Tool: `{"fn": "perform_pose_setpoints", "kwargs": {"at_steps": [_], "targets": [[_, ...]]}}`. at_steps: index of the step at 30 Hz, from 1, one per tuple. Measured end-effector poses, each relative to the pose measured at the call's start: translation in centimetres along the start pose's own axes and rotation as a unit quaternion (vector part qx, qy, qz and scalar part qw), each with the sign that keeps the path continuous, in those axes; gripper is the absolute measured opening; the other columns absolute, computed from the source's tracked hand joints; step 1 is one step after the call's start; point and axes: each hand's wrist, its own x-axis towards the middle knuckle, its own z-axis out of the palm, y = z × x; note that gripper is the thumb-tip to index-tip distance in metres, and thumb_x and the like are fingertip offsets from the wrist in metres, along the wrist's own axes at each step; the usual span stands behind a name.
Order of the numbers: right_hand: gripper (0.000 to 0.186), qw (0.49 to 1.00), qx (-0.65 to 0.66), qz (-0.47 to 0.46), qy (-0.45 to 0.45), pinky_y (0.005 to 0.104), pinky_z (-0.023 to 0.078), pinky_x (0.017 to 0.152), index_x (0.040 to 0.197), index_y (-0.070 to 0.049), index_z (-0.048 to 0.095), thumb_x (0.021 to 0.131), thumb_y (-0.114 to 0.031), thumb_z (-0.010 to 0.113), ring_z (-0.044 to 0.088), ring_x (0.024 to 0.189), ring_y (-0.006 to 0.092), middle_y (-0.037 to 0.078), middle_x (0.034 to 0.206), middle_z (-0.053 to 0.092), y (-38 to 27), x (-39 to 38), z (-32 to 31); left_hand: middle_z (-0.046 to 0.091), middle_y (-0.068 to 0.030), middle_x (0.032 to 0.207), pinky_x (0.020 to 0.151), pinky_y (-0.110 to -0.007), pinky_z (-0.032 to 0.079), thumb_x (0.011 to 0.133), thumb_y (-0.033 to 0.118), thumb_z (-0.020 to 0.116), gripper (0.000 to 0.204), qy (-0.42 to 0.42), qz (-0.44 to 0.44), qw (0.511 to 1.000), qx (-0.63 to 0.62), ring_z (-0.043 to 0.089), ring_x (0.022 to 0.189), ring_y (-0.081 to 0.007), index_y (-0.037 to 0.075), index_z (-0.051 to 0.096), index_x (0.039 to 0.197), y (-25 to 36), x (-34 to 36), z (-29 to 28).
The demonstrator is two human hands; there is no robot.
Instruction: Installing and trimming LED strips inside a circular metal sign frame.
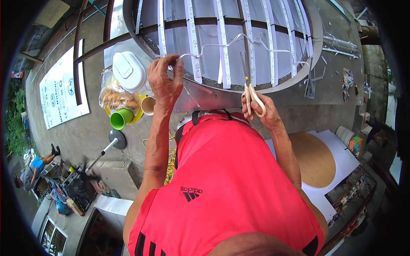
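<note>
My left hand [165, 83] is closed at the near left rim of a large round frame, its fingers pinching a thin white wire [232, 41]. From there the wire runs in loose waves to the right across several white LED strips [224, 55] fixed in rows inside the round frame [317, 38]. In my right hand [270, 114] is a pair of scissors [252, 94] with cream handles. Their blades point away from me, over the frame's near rim and between two LED strips. The wire's end at my left fingertips is too small to make out.
Left of my left hand sit a white lidded container [128, 71], a plastic bag of food [114, 94], a green cup [121, 119] and a paper cup [148, 105]. Metal scraps [339, 45] lie right. A brown disc [311, 160] rests on white sheets. Another person [34, 168] is at far left.
</note>
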Motion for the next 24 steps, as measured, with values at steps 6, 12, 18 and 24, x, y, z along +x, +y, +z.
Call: {"fn": "perform_pose_setpoints", "kwargs": {"at_steps": [6,12,18,24], "targets": [[0.039,0.998,0.024,-0.033,0.043,0.0198,0.047,0.052,0.109,0.004,0.061,0.095,-0.033,0.063,0.064,0.065,0.0106,0.007,0.080,0.066,0.4,-0.5,-0.2,0.067,-0.0046,0.080,0.078,-0.035,0.042,0.081,0.009,0.074,0.022,0.003,0.021,1.000,0.001,0.060,0.079,-0.0214,0.008,0.069,0.103,-0.3,0.7,0.0],[0.042,0.999,0.005,-0.030,0.043,0.0198,0.047,0.052,0.109,0.004,0.061,0.095,-0.035,0.064,0.064,0.065,0.0111,0.008,0.080,0.066,0.0,0.1,-0.9,0.068,-0.0025,0.086,0.079,-0.038,0.041,0.081,0.014,0.073,0.017,-0.067,0.028,0.992,0.106,0.060,0.087,-0.0238,0.012,0.073,0.098,-1.3,0.4,0.6],[0.041,0.999,0.024,-0.030,0.019,0.0199,0.047,0.052,0.110,0.005,0.060,0.096,-0.033,0.064,0.064,0.066,0.0113,0.009,0.081,0.066,0.2,0.6,-1.9,0.071,-0.0030,0.097,0.084,-0.039,0.043,0.080,0.017,0.073,0.020,-0.101,0.011,0.978,0.183,0.058,0.095,-0.0265,0.012,0.074,0.099,-2.2,-0.8,1.0],[0.043,1.000,0.018,-0.023,-0.003,0.0197,0.047,0.052,0.111,0.005,0.060,0.095,-0.035,0.064,0.064,0.066,0.0110,0.009,0.081,0.066,-0.1,0.9,-2.9,0.072,-0.0059,0.098,0.085,-0.039,0.044,0.080,0.018,0.073,0.023,-0.107,-0.023,0.980,0.168,0.059,0.091,-0.0274,0.011,0.074,0.102,-2.0,-0.8,1.0]]}}
